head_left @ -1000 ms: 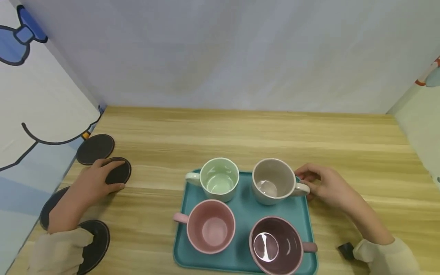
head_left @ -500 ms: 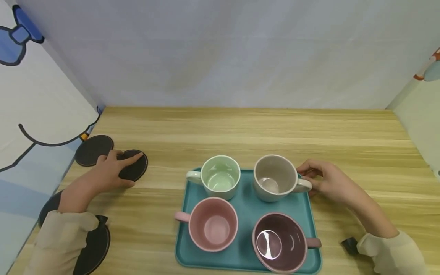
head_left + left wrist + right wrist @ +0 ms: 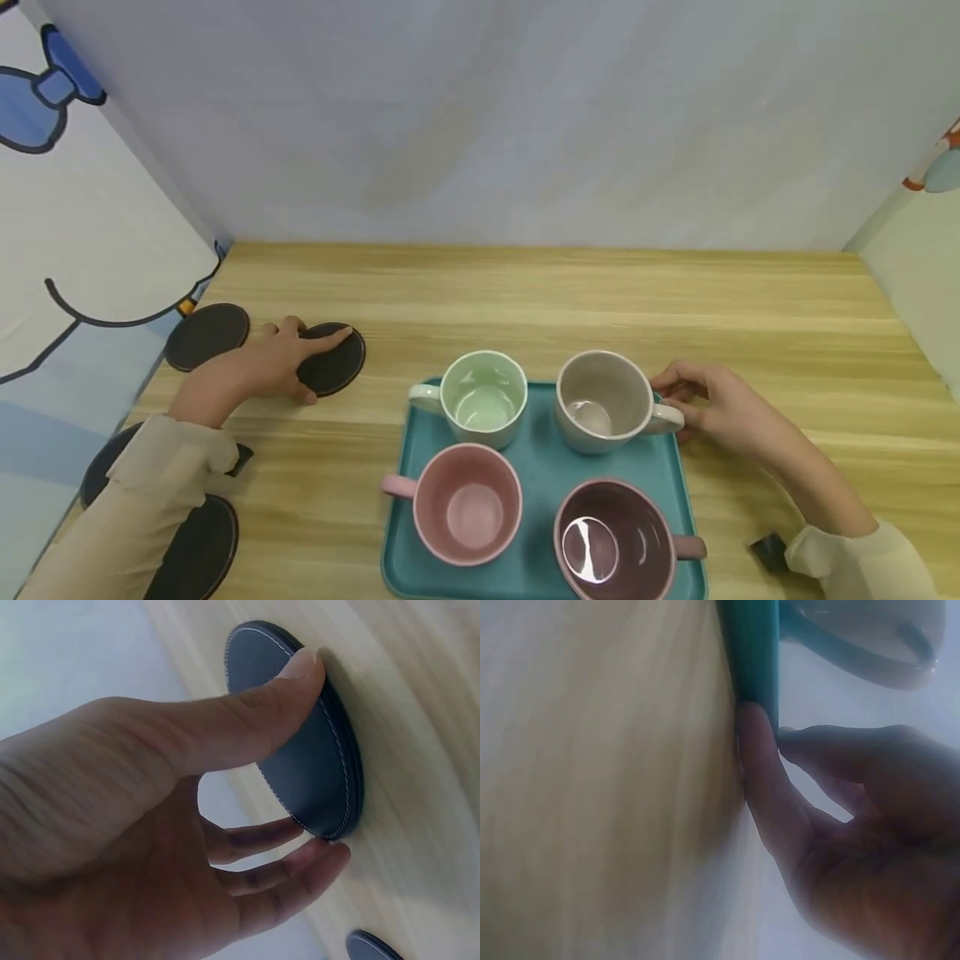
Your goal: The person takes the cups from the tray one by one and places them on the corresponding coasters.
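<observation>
Pale, softly creased fabric [image 3: 480, 125] hangs beyond the wood-grain surface [image 3: 480, 292], and a cartoon-printed panel [image 3: 97, 200] slopes up well to the left of the teal tray [image 3: 537, 467].

Four mugs stand upright on that tray: mint [image 3: 483, 404] at its far left, grey-beige [image 3: 603, 400] at its far right, pink [image 3: 468, 508] at its near left, maroon [image 3: 615, 542] at its near right. Their handles all point outward, probably so the bowls can sit close together and each handle stays free to take.

Left of the tray, apart from it, the left grip [image 3: 273, 362] is spread wide over a black coaster [image 3: 333, 372], thumb and fingers spanning it to hold its rim; so flat a disc seems to offer little else. Whether it is raised at all, I cannot tell. Farther left of the tray lie three more dark discs [image 3: 207, 336], two partly behind the sleeve.

At the tray's right edge, the right grip [image 3: 712, 406] is nearly closed, pinching the rim with a finger underneath, perhaps to steady it.
</observation>
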`<state>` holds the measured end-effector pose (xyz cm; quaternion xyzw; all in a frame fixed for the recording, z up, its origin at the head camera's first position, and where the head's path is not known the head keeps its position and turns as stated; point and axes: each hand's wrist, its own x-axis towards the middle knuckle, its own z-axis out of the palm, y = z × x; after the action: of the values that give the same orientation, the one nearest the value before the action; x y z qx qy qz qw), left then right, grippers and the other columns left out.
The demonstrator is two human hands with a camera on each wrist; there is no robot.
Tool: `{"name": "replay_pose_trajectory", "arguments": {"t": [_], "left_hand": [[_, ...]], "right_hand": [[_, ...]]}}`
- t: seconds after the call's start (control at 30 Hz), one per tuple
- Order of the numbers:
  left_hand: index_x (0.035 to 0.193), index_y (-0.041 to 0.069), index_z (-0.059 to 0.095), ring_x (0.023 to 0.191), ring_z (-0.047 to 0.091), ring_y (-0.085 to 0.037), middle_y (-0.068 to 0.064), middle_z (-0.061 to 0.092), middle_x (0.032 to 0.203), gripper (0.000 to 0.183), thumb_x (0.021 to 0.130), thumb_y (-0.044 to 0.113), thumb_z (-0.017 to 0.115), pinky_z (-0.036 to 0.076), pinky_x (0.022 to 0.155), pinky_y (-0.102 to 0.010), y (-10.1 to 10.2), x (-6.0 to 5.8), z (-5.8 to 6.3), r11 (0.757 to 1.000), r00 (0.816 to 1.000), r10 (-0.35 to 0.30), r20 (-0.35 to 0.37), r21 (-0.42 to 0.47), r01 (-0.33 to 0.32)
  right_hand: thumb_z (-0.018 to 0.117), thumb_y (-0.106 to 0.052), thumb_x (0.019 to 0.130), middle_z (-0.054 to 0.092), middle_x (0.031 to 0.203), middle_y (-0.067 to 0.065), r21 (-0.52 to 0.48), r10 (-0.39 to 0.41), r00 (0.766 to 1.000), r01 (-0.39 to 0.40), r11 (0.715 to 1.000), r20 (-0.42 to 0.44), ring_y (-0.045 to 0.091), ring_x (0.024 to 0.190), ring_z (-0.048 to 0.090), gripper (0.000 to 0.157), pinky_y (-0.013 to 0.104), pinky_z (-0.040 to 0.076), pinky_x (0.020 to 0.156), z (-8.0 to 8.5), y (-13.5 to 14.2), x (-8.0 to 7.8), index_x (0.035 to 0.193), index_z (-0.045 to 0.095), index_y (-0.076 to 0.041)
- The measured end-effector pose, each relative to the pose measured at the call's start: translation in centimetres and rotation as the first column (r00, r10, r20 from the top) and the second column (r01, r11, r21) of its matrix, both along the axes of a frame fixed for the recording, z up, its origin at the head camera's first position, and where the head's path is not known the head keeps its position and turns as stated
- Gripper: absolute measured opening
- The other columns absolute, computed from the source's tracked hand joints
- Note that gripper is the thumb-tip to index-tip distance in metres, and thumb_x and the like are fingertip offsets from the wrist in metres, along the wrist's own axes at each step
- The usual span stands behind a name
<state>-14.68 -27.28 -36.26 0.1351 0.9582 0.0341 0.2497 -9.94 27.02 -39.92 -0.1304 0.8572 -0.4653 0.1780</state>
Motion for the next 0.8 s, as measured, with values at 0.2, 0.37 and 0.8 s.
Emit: {"name": "replay_pose_trajectory", "arguments": {"t": [0.2, 0.37, 0.8], "left_hand": [[0.168, 0.021, 0.023, 0.122, 0.043, -0.057, -0.045, 0.032, 0.14, 0.102, 0.087, 0.009, 0.084, 0.054, 0.07, -0.045, 2.7, -1.2, 0.5, 1.0, 0.999, -0.017, 0.035, -0.001, 0.017], [0.166, 0.02, 0.027, 0.124, 0.045, -0.057, -0.045, 0.033, 0.142, 0.102, 0.085, 0.011, 0.088, 0.057, 0.087, -0.056, 4.2, -2.3, 0.6, 0.997, 0.998, -0.07, 0.009, 0.013, 0.07], [0.16, 0.022, 0.044, 0.122, 0.052, -0.043, -0.032, 0.048, 0.14, 0.084, 0.088, 0.02, 0.086, 0.052, 0.101, -0.055, 6.5, -5.7, -0.2, 0.963, 0.965, -0.228, -0.133, 0.117, 0.243]], "right_hand": [[0.066, 0.002, 0.097, 0.071, 0.109, 0.018, -0.007, -0.002, 1.0, 0.002, 1.0, 0.007, 0.008, 0.09, 0.068, 0.024, 0.033, 0.065, 0.067, -0.3, 0.1, 0.0, 0.121, 0.068, 0.002], [0.067, 0.002, 0.097, 0.072, 0.109, 0.018, -0.015, 0.003, 1.0, -0.002, 1.0, 0.011, 0.007, 0.09, 0.068, 0.024, 0.033, 0.065, 0.067, -0.5, 0.1, 0.1, 0.121, 0.068, 0.002], [0.067, 0.001, 0.097, 0.071, 0.11, 0.017, -0.002, -0.003, 1.0, 0.003, 1.0, 0.007, 0.007, 0.09, 0.067, 0.024, 0.032, 0.064, 0.066, -0.4, -0.2, 0.3, 0.121, 0.068, 0.002]]}}
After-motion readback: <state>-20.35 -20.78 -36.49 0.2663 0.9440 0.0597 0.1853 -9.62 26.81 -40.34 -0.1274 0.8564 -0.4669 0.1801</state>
